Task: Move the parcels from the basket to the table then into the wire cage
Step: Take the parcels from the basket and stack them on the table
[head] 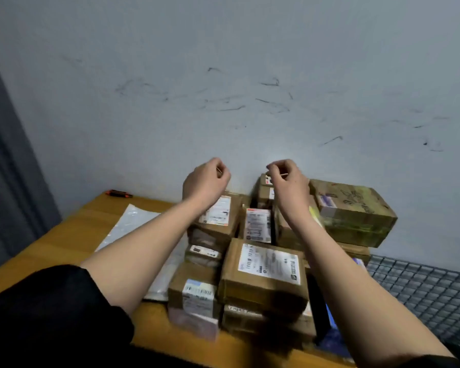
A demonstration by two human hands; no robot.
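Observation:
Several brown cardboard parcels with white labels are piled on the wooden table (64, 243) against the wall. The biggest front parcel (266, 272) lies on top of others. A box wrapped in greenish tape (356, 211) tops the pile at the right. My left hand (206, 181) hovers above a labelled box (215, 219), fingers curled downward. My right hand (287, 181) hovers above the back of the pile, fingers also curled. Neither hand touches a parcel. A thin tan sliver shows at each hand's fingertips, too small to identify. The basket is out of view.
The wire cage (422, 288), a grey mesh, sits low at the right beside the table. A flat white plastic mailer (128, 227) lies on the table left of the pile. An orange and black cutter (118, 194) rests at the far left corner. A dark curtain (8, 181) hangs at the left.

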